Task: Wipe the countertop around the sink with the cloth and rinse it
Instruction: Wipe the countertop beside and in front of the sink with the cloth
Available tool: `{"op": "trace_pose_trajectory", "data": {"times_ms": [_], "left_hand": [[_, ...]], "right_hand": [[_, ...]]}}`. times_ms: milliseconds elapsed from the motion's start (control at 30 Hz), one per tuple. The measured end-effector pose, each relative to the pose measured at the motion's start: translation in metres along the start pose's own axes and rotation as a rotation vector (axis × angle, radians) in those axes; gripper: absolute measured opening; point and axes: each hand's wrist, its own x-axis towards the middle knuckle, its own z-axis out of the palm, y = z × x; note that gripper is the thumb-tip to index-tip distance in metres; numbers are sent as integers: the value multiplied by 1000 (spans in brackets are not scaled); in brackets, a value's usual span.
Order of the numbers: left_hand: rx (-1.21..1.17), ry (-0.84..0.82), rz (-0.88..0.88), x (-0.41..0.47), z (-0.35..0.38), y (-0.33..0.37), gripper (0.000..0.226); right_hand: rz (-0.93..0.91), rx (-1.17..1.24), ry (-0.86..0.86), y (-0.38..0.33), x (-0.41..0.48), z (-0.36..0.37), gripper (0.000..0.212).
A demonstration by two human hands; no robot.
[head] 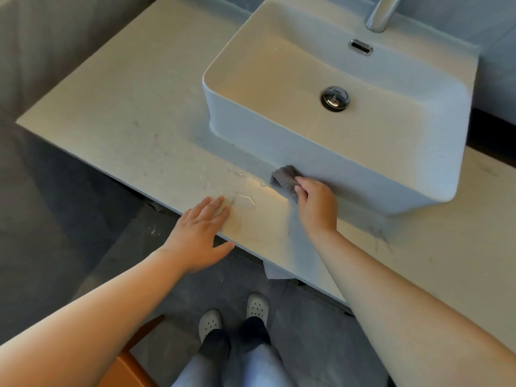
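A white rectangular vessel sink (363,169) stands on a pale marbled countertop (125,107). My right hand (317,203) grips a small grey cloth (284,178) and holds it down on the counter against the foot of the sink's front wall. My left hand (199,237) rests flat on the counter's front edge to the left, fingers straight, thumb hanging over the edge. Wet streaks glint on the counter between the two hands. A chrome drain plug (335,98) sits in the basin, and the chrome tap (381,12) rises behind it.
An overflow slot (361,47) sits below the tap. Left of the sink the counter runs far back toward a grey wall. Below the edge are dark floor tiles, my feet in white clogs (233,314), and an orange-brown wooden object (131,364) at the bottom left.
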Motion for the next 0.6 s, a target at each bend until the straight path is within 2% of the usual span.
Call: {"op": "trace_pose_trajectory", "data": {"times_ms": [100, 367, 533, 600], "left_hand": [[-14, 21, -4, 1, 2, 0, 92], [-29, 87, -18, 3, 8, 1, 87], [-104, 96, -15, -3, 13, -1, 86], [-125, 148, -49, -6, 15, -3, 86]], "right_hand": [[-83, 0, 53, 1, -4, 14, 27], [-130, -34, 104, -5, 2, 22, 23], [-179, 27, 33, -9, -25, 28, 25], [-216, 37, 23, -12, -43, 29, 26]]}}
